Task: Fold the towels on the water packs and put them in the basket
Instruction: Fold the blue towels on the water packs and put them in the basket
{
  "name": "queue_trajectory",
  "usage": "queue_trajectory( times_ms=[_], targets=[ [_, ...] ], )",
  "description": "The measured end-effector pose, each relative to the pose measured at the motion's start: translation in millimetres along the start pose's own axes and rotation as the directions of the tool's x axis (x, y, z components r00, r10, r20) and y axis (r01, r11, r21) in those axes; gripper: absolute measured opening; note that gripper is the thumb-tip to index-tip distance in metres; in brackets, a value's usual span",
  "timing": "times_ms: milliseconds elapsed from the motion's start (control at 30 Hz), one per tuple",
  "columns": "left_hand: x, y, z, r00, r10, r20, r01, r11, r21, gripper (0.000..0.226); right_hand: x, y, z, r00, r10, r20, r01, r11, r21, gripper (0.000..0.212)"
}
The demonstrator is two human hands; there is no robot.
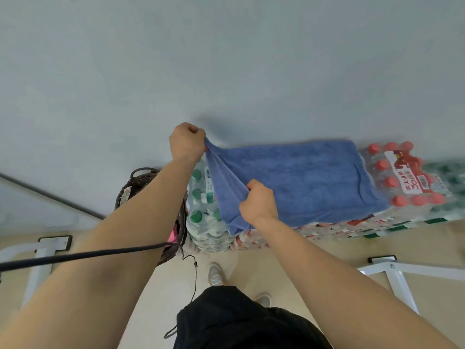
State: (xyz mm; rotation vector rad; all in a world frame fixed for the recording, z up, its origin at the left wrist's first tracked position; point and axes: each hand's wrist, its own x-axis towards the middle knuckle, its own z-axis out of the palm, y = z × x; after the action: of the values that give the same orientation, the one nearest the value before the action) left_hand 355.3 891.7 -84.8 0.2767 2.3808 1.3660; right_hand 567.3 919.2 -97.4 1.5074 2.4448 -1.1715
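A blue towel lies spread over stacked water packs against the wall. My left hand pinches the towel's far left corner and lifts it off the packs. My right hand grips the near left edge, also raised, so the cloth stretches between the two hands. A dark woven basket stands on the floor left of the packs, partly hidden behind my left forearm, with something pink inside it.
Green-capped bottles show at the stack's left end, red-capped ones at the right. White metal frame legs stand on the floor at both sides. A black cable crosses my left arm. My feet are close to the stack.
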Motion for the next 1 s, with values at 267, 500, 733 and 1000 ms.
queue_trajectory(
  times_ms=[267, 500, 733, 1000],
  targets=[
    [-55.6, 44.3, 62.2, 0.996, 0.075, 0.049, -0.076, 0.997, 0.019, 0.013, -20.4, 84.4, -62.8, 0.995, 0.088, -0.039, -0.087, 0.996, 0.02, 0.018],
    [-98.7, 87.8, 125.7, 0.966, 0.194, 0.173, -0.207, 0.976, 0.062, 0.02, -30.2, 149.4, -114.6, 0.989, 0.065, -0.136, -0.075, 0.995, -0.069, 0.015],
    [-114.3, 121.5, 183.1, 0.901, 0.308, 0.305, -0.35, 0.932, 0.094, 0.017, -26.8, 198.6, -168.8, 0.981, 0.042, -0.19, -0.093, 0.96, -0.264, 0.015],
    [-110.3, 164.7, 254.1, 0.764, 0.5, 0.408, -0.572, 0.817, 0.071, 0.014, -0.9, 242.9, -217.3, 0.974, 0.11, -0.198, -0.143, 0.976, -0.165, 0.016]
  ],
)
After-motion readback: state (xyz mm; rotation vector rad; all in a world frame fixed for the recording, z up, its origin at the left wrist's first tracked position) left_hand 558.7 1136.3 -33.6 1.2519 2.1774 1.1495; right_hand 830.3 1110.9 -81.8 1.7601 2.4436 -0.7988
